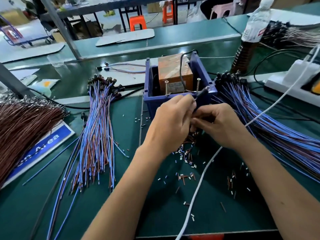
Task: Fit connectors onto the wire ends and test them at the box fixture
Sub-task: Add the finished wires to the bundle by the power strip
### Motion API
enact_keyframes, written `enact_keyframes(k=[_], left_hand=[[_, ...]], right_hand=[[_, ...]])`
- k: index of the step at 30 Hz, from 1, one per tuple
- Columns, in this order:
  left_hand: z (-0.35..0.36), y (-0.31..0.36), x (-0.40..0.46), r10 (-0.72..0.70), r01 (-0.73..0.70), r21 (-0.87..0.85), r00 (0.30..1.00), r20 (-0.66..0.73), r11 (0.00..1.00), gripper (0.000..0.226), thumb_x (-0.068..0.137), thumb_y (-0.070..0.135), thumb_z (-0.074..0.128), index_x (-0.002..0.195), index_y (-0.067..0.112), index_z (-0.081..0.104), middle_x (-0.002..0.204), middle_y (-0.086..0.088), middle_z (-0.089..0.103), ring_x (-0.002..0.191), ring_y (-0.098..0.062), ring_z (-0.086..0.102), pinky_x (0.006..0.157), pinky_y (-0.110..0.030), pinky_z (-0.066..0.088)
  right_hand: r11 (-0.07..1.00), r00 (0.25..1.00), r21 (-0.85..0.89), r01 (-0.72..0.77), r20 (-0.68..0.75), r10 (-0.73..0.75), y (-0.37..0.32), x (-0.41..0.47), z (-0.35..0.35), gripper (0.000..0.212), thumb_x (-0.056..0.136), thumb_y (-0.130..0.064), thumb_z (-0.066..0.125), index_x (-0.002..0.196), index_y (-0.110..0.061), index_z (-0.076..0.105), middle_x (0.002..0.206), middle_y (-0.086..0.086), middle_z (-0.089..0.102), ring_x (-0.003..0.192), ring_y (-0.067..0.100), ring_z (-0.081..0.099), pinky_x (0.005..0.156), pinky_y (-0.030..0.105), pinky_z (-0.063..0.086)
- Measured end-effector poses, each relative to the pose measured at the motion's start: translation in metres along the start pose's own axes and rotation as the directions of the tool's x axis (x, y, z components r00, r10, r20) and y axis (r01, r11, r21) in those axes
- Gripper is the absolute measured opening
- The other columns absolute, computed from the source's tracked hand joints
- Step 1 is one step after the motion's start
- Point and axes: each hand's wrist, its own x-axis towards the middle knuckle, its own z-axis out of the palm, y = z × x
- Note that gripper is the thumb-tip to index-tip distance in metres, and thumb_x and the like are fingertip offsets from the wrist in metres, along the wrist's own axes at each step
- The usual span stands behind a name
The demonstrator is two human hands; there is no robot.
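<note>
Green bench (121, 213), wire bundles (97, 129) L & R of me. My left hand (170, 123) and right hand (220, 125) met just in front of the blue box fixture (173, 99), fingers curled, both pinching a black connector (201, 94) on a wire end. Loose bits (185, 158) lay scattered below my wrists.
</note>
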Motion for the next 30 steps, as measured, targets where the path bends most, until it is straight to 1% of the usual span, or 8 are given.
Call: enact_keyframes(k=[3, 8, 12, 15, 18, 20, 23, 30], left_hand=[[0.008, -0.001, -0.006, 0.049, -0.048, 0.052, 0.999, -0.012, 0.997, 0.017, 0.106, 0.015, 0.05, 0.093, 0.007, 0.057, 0.085, -0.003, 0.057, 0.072, -0.031, 0.053, 0.062, -0.046, 0.048], [0.014, -0.008, -0.014, -0.01, 0.01, -0.029, 1.0, 0.008, 1.0, 0.017, 0.109, 0.02, 0.047, 0.092, 0.019, 0.048, 0.071, 0.002, 0.062, 0.061, -0.024, 0.055, 0.057, -0.044, 0.047], [0.014, -0.017, -0.016, -0.056, 0.057, -0.052, 0.998, 0.019, 0.997, 0.025, 0.109, 0.024, 0.048, 0.088, 0.011, 0.054, 0.066, 0.005, 0.059, 0.059, -0.021, 0.054, 0.057, -0.044, 0.045], [0.013, -0.018, -0.018, -0.056, 0.056, 0.002, 0.998, -0.025, 0.998, 0.031, 0.108, 0.024, 0.05, 0.081, 0.01, 0.053, 0.063, 0.005, 0.052, 0.057, -0.022, 0.048, 0.055, -0.043, 0.041], [0.012, -0.02, -0.015, -0.094, 0.102, 0.086, 0.991, -0.095, 0.991, 0.036, 0.106, 0.023, 0.055, 0.073, 0.016, 0.042, 0.062, 0.003, 0.046, 0.058, -0.027, 0.045, 0.054, -0.043, 0.037], [0.012, -0.02, -0.015, -0.101, 0.114, 0.105, 0.988, -0.118, 0.988, 0.037, 0.104, 0.022, 0.057, 0.073, 0.02, 0.037, 0.063, 0.006, 0.042, 0.059, -0.025, 0.041, 0.054, -0.041, 0.034], [0.013, -0.019, -0.016, -0.107, 0.123, 0.109, 0.984, -0.143, 0.986, 0.036, 0.104, 0.021, 0.059, 0.074, 0.022, 0.038, 0.066, 0.008, 0.042, 0.061, -0.02, 0.038, 0.055, -0.04, 0.033], [0.017, -0.016, -0.017, -0.12, 0.141, 0.127, 0.98, -0.158, 0.982, 0.037, 0.103, 0.022, 0.06, 0.074, 0.022, 0.037, 0.067, 0.01, 0.04, 0.061, -0.021, 0.038, 0.055, -0.038, 0.029]], right_hand=[[0.997, 0.999, 0.065, 0.039, -0.022, -0.037, 0.0, -0.003, 0.0, 0.02, 0.094, 0.002, 0.071, 0.09, -0.016, 0.077, 0.078, 0.001, 0.076, 0.072, 0.006, 0.07, 0.072, 0.016, 0.053], [0.995, 1.0, 0.097, 0.022, 0.01, -0.023, 0.003, -0.005, 0.001, 0.009, 0.093, 0.003, 0.072, 0.09, -0.003, 0.077, 0.078, 0.003, 0.077, 0.071, 0.006, 0.071, 0.069, 0.014, 0.052], [0.99, 0.999, 0.137, -0.018, -0.028, 0.022, 0.004, -0.005, 0.003, 0.011, 0.088, 0.001, 0.079, 0.091, -0.009, 0.077, 0.078, 0.001, 0.079, 0.072, 0.012, 0.076, 0.07, 0.017, 0.056], [0.974, 0.995, 0.214, -0.073, -0.046, 0.085, 0.006, -0.005, 0.005, 0.005, 0.089, -0.006, 0.079, 0.093, -0.009, 0.078, 0.079, 0.007, 0.079, 0.072, 0.015, 0.075, 0.067, 0.02, 0.056], [0.944, 0.982, 0.312, -0.11, -0.112, 0.152, 0.007, -0.004, 0.008, 0.004, 0.091, -0.01, 0.077, 0.095, -0.012, 0.079, 0.079, 0.009, 0.079, 0.068, 0.013, 0.069, 0.059, 0.018, 0.05], [0.93, 0.976, 0.347, -0.12, -0.131, 0.175, 0.008, -0.004, 0.01, 0.004, 0.092, -0.01, 0.076, 0.095, -0.011, 0.079, 0.079, 0.01, 0.079, 0.066, 0.017, 0.065, 0.059, 0.018, 0.049], [0.926, 0.97, 0.355, -0.131, -0.147, 0.194, 0.011, -0.003, 0.01, 0.008, 0.097, -0.009, 0.071, 0.095, -0.011, 0.078, 0.079, 0.01, 0.079, 0.059, 0.014, 0.057, 0.06, 0.018, 0.05], [0.917, 0.94, 0.378, -0.131, -0.247, 0.236, 0.013, -0.005, 0.01, 0.01, 0.094, -0.012, 0.075, 0.087, -0.018, 0.079, 0.07, 0.004, 0.075, 0.058, 0.008, 0.057, 0.059, 0.018, 0.047]])
